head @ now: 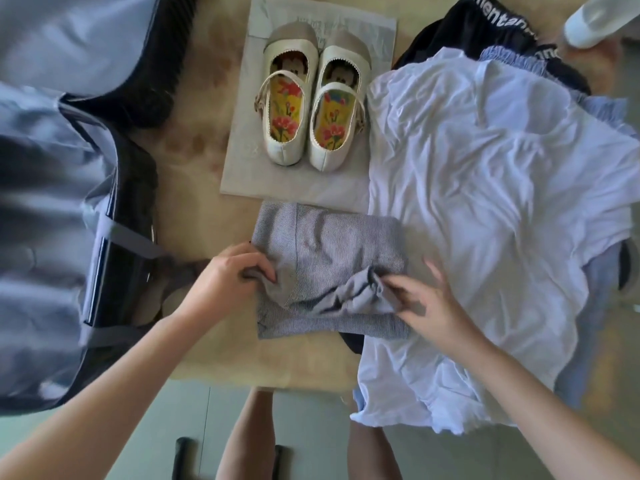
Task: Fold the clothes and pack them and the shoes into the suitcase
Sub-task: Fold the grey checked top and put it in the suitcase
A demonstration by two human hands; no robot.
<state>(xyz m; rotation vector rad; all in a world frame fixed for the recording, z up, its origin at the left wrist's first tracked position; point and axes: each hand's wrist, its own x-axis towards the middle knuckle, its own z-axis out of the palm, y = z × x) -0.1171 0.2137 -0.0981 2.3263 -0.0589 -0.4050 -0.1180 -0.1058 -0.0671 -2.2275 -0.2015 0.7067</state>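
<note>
A grey striped garment (329,251) lies partly folded on the beige surface in front of me. My left hand (225,275) pinches its left edge. My right hand (426,299) pinches a bunched fold at its lower right, the other fingers spread. A pair of cream strap shoes (311,109) with flowered insoles stands on a sheet of paper (239,168) beyond the garment. The open suitcase (69,209), lined in blue-grey with dark edges, lies at the left. A crumpled white garment (485,209) covers the right side.
Under and behind the white garment lie a dark garment with a lettered waistband (498,19) and a blue striped piece (512,57). A white object (588,22) is at the top right corner. My legs (249,441) and the floor show below the surface's front edge.
</note>
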